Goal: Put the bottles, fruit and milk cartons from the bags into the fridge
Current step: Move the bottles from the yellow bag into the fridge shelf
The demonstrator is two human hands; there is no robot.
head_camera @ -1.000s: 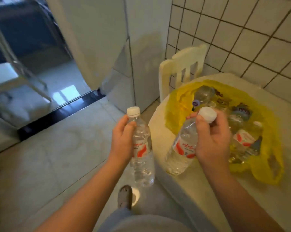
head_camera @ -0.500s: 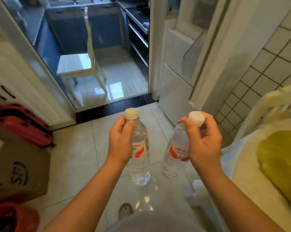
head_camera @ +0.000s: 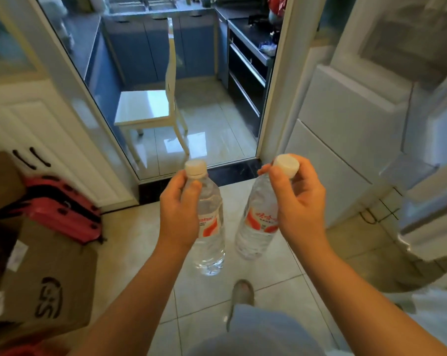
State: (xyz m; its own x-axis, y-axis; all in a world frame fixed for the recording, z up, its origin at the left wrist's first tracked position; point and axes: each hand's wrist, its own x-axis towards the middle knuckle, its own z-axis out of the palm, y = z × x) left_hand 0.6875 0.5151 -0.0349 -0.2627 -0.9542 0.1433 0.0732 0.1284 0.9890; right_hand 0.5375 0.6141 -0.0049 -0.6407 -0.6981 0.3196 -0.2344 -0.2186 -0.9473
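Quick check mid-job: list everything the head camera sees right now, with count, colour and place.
water bottles: two, clear with white caps and red labels, one in each hand
fridge: one, pale grey-white, right, door open
chair: one, white, beyond the doorway
kitchen cabinets: blue, far wall
oven: black, right of the chair
suitcase: one, red, left
cardboard box: brown, lower left
foot: one, bottom centre
left hand: grips a bottle's neck
right hand: grips a bottle's neck
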